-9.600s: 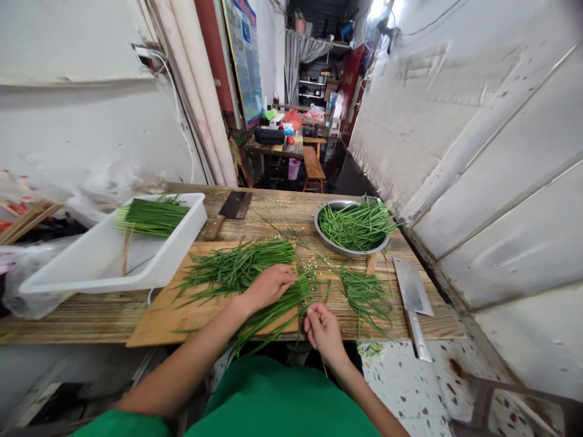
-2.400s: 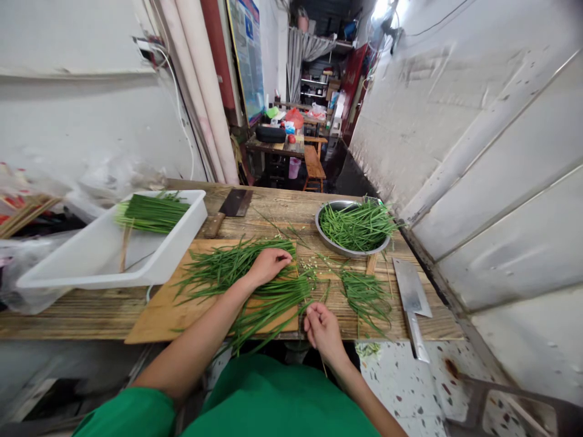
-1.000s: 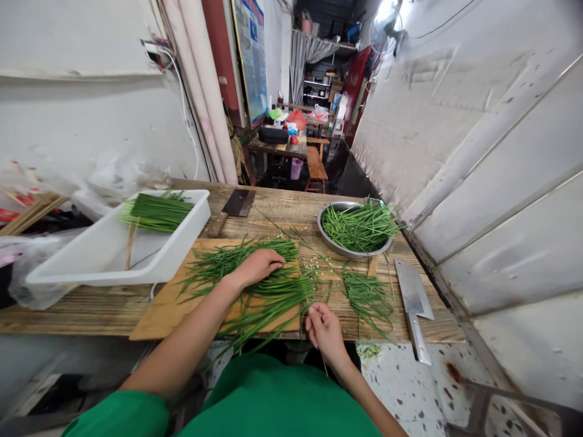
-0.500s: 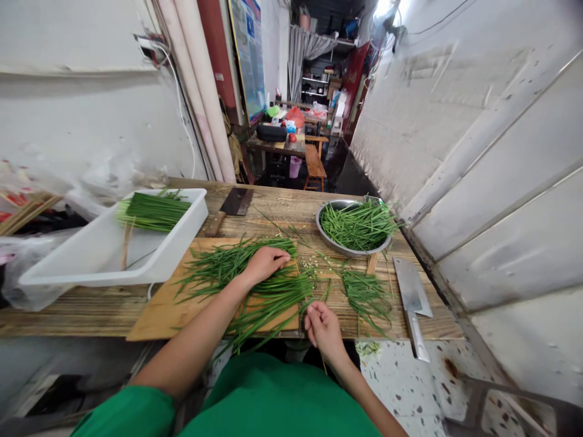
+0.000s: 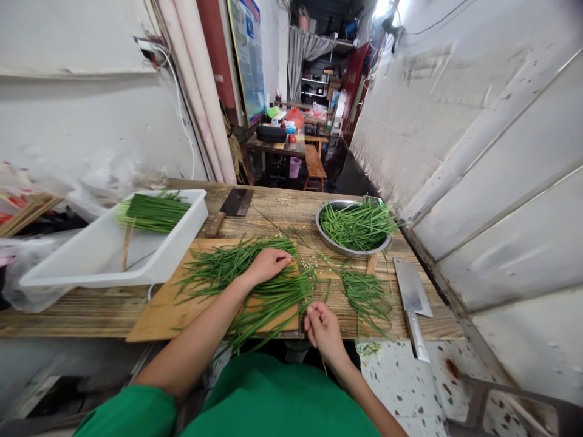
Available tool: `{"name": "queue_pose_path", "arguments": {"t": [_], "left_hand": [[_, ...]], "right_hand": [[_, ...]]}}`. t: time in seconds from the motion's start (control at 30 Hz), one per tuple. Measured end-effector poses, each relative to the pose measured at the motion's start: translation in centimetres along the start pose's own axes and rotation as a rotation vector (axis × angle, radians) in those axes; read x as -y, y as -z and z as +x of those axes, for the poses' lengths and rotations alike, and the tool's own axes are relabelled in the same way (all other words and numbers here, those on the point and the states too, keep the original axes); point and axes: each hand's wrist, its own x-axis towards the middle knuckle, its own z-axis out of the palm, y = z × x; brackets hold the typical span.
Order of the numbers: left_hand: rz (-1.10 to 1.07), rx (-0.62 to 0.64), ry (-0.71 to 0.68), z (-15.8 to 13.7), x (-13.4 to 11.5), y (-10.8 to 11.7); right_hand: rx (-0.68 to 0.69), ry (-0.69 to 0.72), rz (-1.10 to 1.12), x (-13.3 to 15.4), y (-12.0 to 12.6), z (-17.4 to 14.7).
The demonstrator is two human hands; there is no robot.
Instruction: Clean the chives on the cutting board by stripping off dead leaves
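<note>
Long green chives (image 5: pixel 223 264) lie in a loose pile on a wooden cutting board (image 5: pixel 159 312). My left hand (image 5: pixel 268 264) rests over them, its fingertips pinched at the stem ends. Below it, a row of chives (image 5: pixel 277 294) spreads with the pale ends to the right. My right hand (image 5: pixel 322 328) is closed in a pinch on a thin skewer (image 5: pixel 323 363), which shows below the hand and runs up beside the stem ends. A smaller heap of chives (image 5: pixel 364 294) lies to the right of my right hand.
A metal bowl (image 5: pixel 323 233) full of chives stands at the back right. On the right edge lies a cleaver (image 5: pixel 410 288); a second, dark cleaver (image 5: pixel 237 202) lies behind the board. The white tray (image 5: pixel 68 267) at left holds a chive bundle (image 5: pixel 157 211). Pale trimmings dot the wooden table (image 5: pixel 282 209).
My left hand has shifted very slightly to the right over the chives. The right hand and everything on the table look unmoved.
</note>
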Motion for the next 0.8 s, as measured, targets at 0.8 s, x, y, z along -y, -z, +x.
{"name": "queue_pose_path", "arguments": {"t": [0.8], "left_hand": [[0.038, -0.040, -0.055, -0.43, 0.01, -0.20]], "right_hand": [[-0.010, 0.007, -0.006, 0.43, -0.26, -0.09]]}}
